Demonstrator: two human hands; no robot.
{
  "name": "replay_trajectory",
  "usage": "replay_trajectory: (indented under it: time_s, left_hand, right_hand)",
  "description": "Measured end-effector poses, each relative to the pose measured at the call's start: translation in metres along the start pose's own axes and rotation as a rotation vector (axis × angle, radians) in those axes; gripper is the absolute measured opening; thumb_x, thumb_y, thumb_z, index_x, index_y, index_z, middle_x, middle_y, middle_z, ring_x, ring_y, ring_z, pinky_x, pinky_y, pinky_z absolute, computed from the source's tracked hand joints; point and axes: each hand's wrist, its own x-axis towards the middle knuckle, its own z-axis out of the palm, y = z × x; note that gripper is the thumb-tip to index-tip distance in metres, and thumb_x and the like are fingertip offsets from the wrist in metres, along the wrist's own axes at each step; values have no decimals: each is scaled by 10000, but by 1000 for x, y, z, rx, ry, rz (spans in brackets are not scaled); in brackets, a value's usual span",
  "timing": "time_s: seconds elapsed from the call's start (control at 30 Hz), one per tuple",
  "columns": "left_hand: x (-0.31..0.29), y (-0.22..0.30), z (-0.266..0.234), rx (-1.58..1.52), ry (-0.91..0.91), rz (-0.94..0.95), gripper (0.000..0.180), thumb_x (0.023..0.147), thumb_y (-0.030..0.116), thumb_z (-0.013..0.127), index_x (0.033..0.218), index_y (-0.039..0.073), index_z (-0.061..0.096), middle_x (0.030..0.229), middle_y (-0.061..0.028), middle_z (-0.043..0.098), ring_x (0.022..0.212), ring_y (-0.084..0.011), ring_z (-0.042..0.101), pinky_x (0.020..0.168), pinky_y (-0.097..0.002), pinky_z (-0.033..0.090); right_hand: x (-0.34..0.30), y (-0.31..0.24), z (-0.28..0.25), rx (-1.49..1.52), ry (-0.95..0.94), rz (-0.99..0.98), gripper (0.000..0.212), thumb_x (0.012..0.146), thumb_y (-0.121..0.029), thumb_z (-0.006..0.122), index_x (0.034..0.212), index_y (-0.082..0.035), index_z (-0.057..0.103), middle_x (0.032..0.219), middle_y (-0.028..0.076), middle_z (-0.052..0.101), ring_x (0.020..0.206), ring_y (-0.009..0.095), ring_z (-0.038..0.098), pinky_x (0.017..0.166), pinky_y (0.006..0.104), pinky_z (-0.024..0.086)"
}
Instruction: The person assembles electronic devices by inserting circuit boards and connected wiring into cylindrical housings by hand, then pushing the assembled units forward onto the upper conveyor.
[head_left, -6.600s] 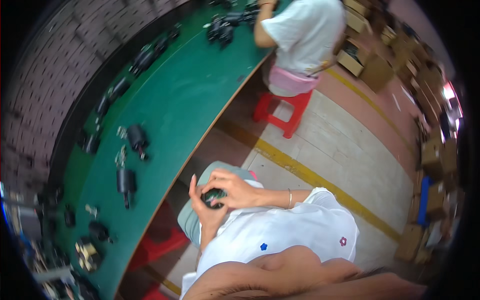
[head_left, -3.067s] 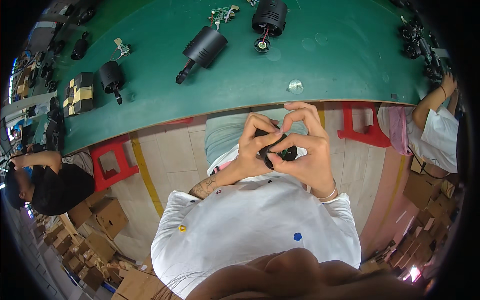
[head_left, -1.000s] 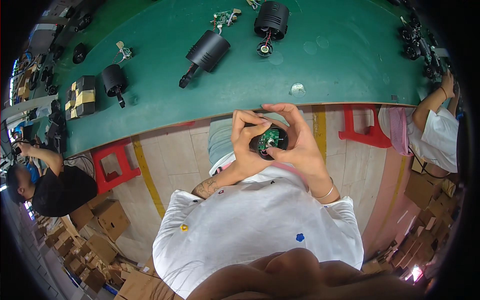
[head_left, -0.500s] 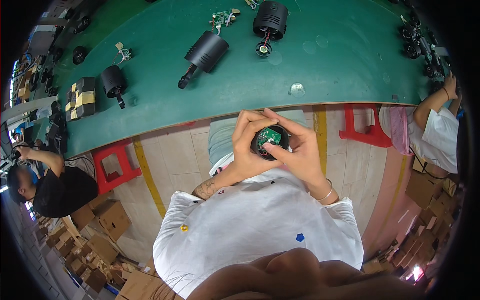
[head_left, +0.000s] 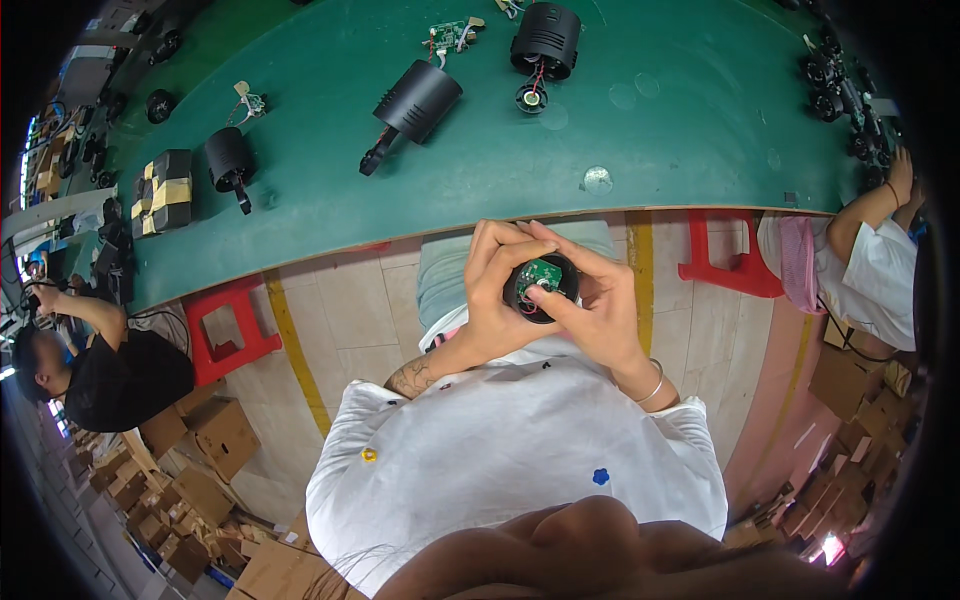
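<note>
Both my hands hold a black cylindrical housing (head_left: 568,283) over my lap, just off the table's near edge. Its round mouth faces up and shows a green circuit board (head_left: 541,270) inside, with thin wires beside it. My left hand (head_left: 492,290) wraps the housing's left side, fingers curled over the far rim. My right hand (head_left: 606,305) grips the right side, its thumb pressed onto the board. The underside of the housing is hidden.
On the green table (head_left: 680,130) lie several black housings (head_left: 417,101) with wires and boards hanging out. A taped black foam block (head_left: 163,193) sits at the left. Red stools (head_left: 232,330), cardboard boxes (head_left: 222,437) and co-workers (head_left: 130,375) flank me.
My hands and the housing stay almost in place, the right thumb still on the board. The view has shifted very slightly.
</note>
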Motion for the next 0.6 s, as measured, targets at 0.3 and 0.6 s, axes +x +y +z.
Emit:
replay_trajectory:
  time_s: [0.3, 0.6]
  left_hand:
    - [2, 0, -2, -111, -29, -73, 623, 503, 90, 883, 1072, 70, 631, 883, -33, 527, 805, -198, 487, 732, -324, 436]
    - [3, 0, -2, -84, -79, -30, 595, 502, 51, 849, 1055, 75, 631, 896, -37, 546, 791, -188, 495, 715, -312, 439]
  right_hand:
    - [5, -5, -5, 142, -52, 52, 571, 751, 28, 684, 1308, 15, 562, 1298, 147, 591, 1114, 211, 584, 956, 307, 490]
    - [8, -3, -8, 149, -123, 63, 598, 767, -16, 671, 1341, -7, 505, 1310, 127, 550, 1153, 227, 537, 996, 335, 433]
